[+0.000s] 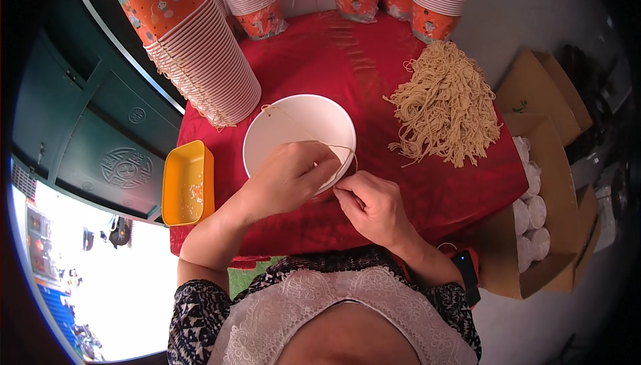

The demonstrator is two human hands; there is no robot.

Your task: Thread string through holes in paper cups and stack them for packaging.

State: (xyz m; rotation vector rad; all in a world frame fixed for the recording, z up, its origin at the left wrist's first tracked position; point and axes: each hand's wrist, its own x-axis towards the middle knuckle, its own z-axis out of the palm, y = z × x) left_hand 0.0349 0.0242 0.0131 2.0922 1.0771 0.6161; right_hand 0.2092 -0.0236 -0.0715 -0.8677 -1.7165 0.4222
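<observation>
A paper bucket (277,131) stands mouth up before me on the red-covered table, its white inside showing. A thin beige string (344,147) is fastened at its far-left rim and crosses the mouth to the near-right rim. My left hand (290,175) is closed over the bucket's near side, fingertips curled at the string by the inner wall; the exact grip is partly hidden. Outside the near-right rim, my right hand (374,205) pinches with thumb and forefinger where the string comes down. A loose heap of matching strings (446,108) lies to the right.
At left leans a tall stack of nested orange-and-white buckets (207,65), strings along its side. A yellow tray (167,185) with small pieces sits nearer. Wrapped bucket stacks (356,1) line the back. Cardboard boxes (551,231) with white rolls stand right of the table.
</observation>
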